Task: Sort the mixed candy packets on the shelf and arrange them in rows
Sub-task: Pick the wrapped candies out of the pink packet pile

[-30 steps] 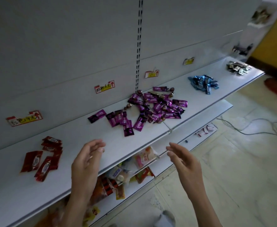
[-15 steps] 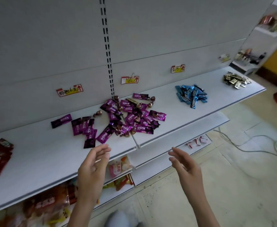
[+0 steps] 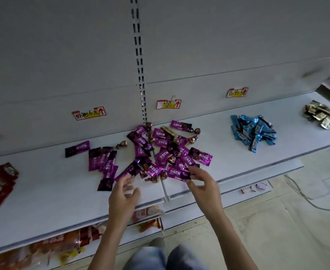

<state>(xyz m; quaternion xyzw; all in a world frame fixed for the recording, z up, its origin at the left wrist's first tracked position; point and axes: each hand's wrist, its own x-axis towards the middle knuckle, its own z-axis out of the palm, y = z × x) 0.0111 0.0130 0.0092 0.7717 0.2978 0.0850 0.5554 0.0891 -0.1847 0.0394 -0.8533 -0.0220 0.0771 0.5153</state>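
On shelf (image 3: pixel 43 201), purple pile (image 3: pixel 164 154). At pile's near-left edge, left hand (image 3: pixel 123 197) spread, empty. At near-right edge, right hand (image 3: pixel 207 188) with fingertips at a packet's end, pinch unclear. Risks tugging neighbours along and rolling brown sweets (image 3: pixel 154 179) off the near edge.

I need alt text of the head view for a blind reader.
A person's right hand pinches one purple packet at the near edge of a pile of purple candy packets on a white shelf, while the left hand hovers open beside it. Red packets, blue packets and golden packets lie in separate piles along the shelf.
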